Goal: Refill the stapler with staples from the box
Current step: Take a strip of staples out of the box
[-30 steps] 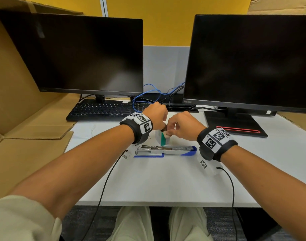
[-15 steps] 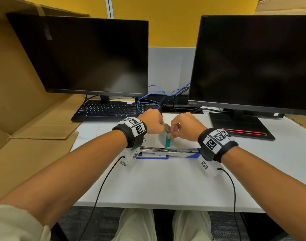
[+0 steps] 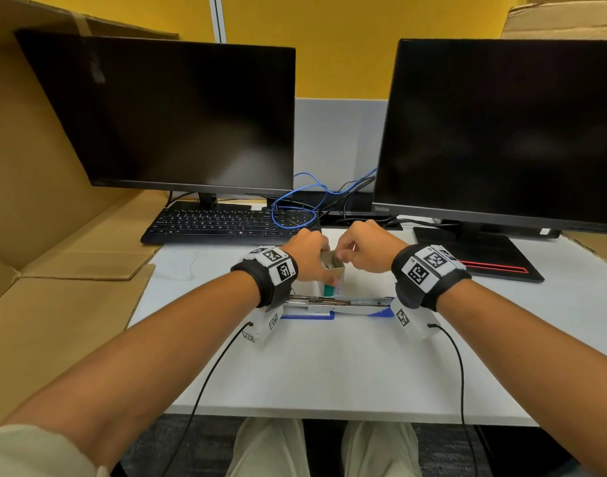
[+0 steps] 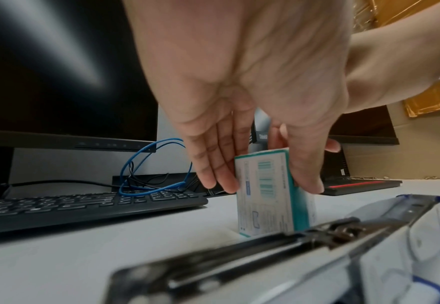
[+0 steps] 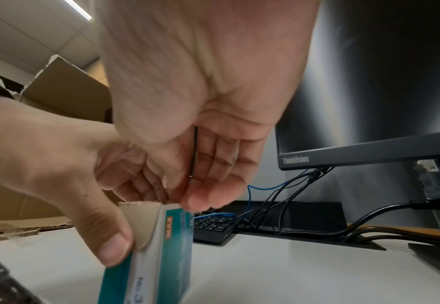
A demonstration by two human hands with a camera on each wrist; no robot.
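A white and teal staple box point(image 3: 331, 288) point(image 4: 265, 195) point(image 5: 162, 257) stands upright on the desk with its top open. My left hand point(image 3: 307, 256) point(image 4: 265, 181) grips it, with the thumb point(image 5: 110, 246) on the near face pressing the brown flap down and the fingers on the far face. My right hand point(image 3: 343, 257) point(image 5: 185, 197) hovers over the opening, thumb and forefinger pinched at the staples inside; the fingers hide the grip itself. The blue and white stapler point(image 3: 336, 304) point(image 4: 291, 246) lies folded open just in front of the box, with its metal rail bare.
Two dark monitors point(image 3: 178, 115) point(image 3: 501, 132) stand at the back, with a black keyboard point(image 3: 223, 227) and a tangle of blue and black cables point(image 3: 302, 204) between them. Flattened cardboard point(image 3: 54, 270) borders the desk on the left. The white desk front edge point(image 3: 329, 413) is near my knees.
Both hands have stayed on the box. Its open top has come into view, and the right fingertips have settled into the opening. The stapler has not moved.
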